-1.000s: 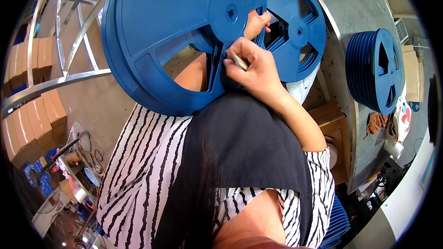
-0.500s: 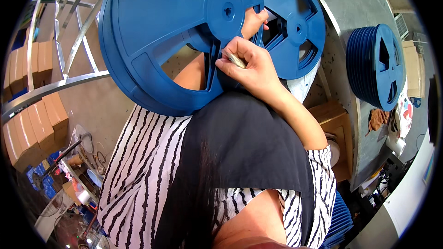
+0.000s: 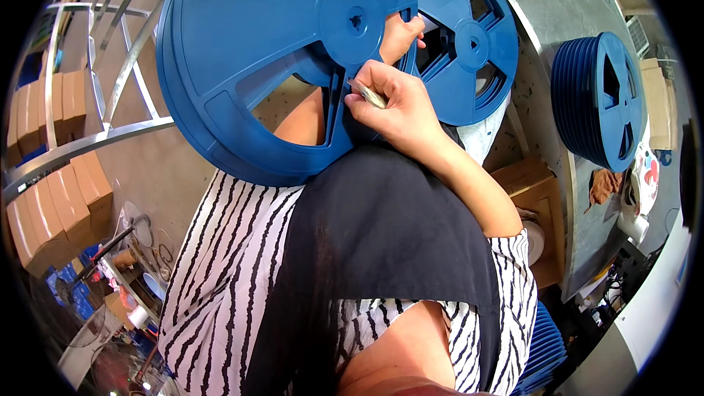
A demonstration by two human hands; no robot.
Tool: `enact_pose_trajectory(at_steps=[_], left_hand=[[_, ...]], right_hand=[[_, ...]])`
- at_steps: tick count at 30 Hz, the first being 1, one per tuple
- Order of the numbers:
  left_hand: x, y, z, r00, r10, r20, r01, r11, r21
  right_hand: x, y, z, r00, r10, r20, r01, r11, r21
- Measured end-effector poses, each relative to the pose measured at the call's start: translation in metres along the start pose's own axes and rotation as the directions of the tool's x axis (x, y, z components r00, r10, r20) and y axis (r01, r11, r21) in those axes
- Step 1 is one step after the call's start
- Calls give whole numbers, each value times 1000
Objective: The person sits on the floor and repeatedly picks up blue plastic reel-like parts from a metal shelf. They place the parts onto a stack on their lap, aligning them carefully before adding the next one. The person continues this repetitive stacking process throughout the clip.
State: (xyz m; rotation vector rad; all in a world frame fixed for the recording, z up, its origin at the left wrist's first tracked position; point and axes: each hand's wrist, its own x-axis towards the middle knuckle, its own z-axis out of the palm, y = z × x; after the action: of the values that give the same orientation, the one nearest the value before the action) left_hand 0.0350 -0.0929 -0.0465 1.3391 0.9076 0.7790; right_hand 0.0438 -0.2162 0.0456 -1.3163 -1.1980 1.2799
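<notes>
A large blue plastic reel (image 3: 257,37) stands upright against my lap, its broad disc turned towards me. My left forearm shows through its window-like opening. At the reel's right edge my left hand (image 3: 400,38) comes out from behind with fingers curled around the blue plastic. My right hand (image 3: 400,99) is closed in a pinch on a small, pale, blade-like tool (image 3: 372,97). Its tip lies close to the edge of the opening; whether it touches cannot be made out. Just behind stands a second blue reel (image 3: 469,44).
On the grey table (image 3: 565,0) at the right stands a stack of blue reels (image 3: 587,99), with a brown cloth (image 3: 605,187) nearby. A metal frame (image 3: 95,136) and cardboard boxes (image 3: 51,213) are at the left. An open wooden box (image 3: 539,209) sits below the table.
The large reel has shifted very slightly left. My right hand keeps its pinch on the small tool at nearly the same place, and my left hand stays at the reel.
</notes>
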Motion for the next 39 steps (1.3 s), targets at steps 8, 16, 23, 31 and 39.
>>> enact_pose_trajectory(at_steps=[8, 16, 23, 31, 39], left_hand=[[-1, 1, 0, 1000, -1, -3, 1, 1000, -12], [-1, 2, 3, 1000, 4, -27, -5, 1000, -7], [3, 2, -9, 993, -116, 5, 116, 993, -8], [-2, -16, -29, 958, -234, 167, 258, 956, -142], [-3, -20, -39, 958, -220, 184, 258, 940, -223]], right_hand=[[-1, 0, 1, 1000, -6, 2, 6, 999, 49], [-2, -3, 2, 998, -54, -38, 54, 998, 13], [8, 6, 4, 977, -208, -42, 201, 971, -133], [7, 104, -96, 689, -20, -724, 73, 996, 42], [-27, 174, -196, 513, 130, -849, -400, 911, -103]])
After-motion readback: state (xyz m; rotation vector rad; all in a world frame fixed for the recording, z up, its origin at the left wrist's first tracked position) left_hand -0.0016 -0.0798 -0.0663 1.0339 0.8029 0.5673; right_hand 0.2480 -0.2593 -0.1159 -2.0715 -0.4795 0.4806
